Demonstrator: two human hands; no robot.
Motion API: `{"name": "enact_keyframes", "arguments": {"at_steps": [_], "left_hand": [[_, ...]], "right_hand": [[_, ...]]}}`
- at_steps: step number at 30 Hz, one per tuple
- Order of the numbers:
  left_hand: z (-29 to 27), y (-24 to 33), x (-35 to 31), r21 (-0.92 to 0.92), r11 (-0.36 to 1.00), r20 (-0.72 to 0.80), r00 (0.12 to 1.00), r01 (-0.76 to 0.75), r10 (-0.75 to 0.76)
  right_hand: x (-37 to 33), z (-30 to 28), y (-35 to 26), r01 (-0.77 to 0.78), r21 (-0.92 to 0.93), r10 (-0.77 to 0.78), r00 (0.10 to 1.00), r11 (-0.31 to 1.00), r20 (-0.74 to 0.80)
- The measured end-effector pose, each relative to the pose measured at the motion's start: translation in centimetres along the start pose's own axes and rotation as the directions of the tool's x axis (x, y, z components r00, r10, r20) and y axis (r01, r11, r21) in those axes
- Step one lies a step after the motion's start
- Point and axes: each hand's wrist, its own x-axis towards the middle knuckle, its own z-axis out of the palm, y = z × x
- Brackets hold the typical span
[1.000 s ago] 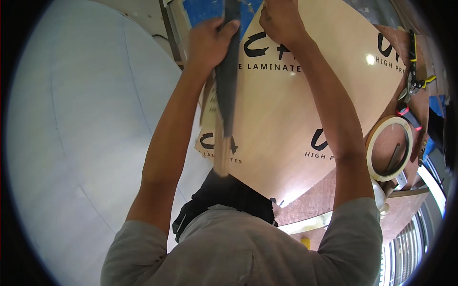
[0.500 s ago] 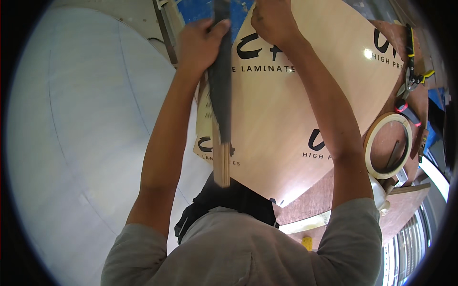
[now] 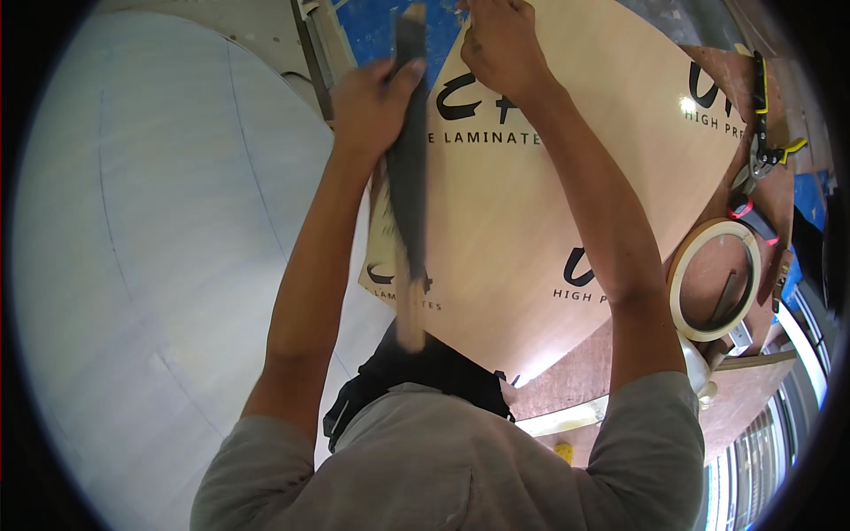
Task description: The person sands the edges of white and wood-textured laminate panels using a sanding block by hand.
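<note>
A long wooden stick wrapped in dark sandpaper (image 3: 409, 168) is in my left hand (image 3: 376, 106), whose fingers close round its upper part. Bare wood shows at both ends of the stick, and its near end is blurred by motion. The stick lies lengthwise along the left edge of a tan laminate sheet (image 3: 522, 203) with black print. At the far left edge of this sheet, my right hand (image 3: 503, 49) is closed with curled fingers. Its fingertips are near the top of the picture, and what they hold is hidden.
A large pale board (image 3: 186, 230) with pencil lines fills the left. To the right lie yellow-and-black snips (image 3: 763, 150), a red-and-black handled tool (image 3: 753, 219) and a roll of tape (image 3: 677, 283). A blue surface (image 3: 367, 31) shows beyond the sheet.
My left hand and the sanding stick have come slightly nearer to my body. My right hand stays at the sheet's edge. The whole view has shifted a little.
</note>
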Motion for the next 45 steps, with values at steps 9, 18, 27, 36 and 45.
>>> {"name": "enact_keyframes", "arguments": {"at_steps": [9,18,27,36,45], "left_hand": [[-0.6,0.7,-9.4,0.072,0.991,0.081,0.99,0.111,-0.117],[1.4,0.8,0.8,0.037,0.999,-0.001,1.0,0.03,-0.03],[-2.4,-1.6,-9.7,0.014,0.97,0.126,0.962,0.242,-0.241],[2.9,-0.6,2.4,-0.121,0.99,0.052,0.997,0.068,-0.062],[-1.1,1.3,-5.2,0.007,0.996,0.035,0.996,0.084,-0.084]], "right_hand": [[-0.1,-0.2,0.6,-0.009,0.0,0.009,1.0,1.0,-0.007],[-0.5,0.2,0.3,0.031,0.002,-0.031,1.0,1.0,0.006],[-0.3,-0.3,0.6,0.011,-0.013,-0.012,0.999,1.0,-0.036],[0.0,0.1,0.5,-0.01,0.159,0.009,1.0,0.987,0.01],[-0.3,-0.5,0.9,0.006,0.011,-0.006,1.0,1.0,-0.016]]}}
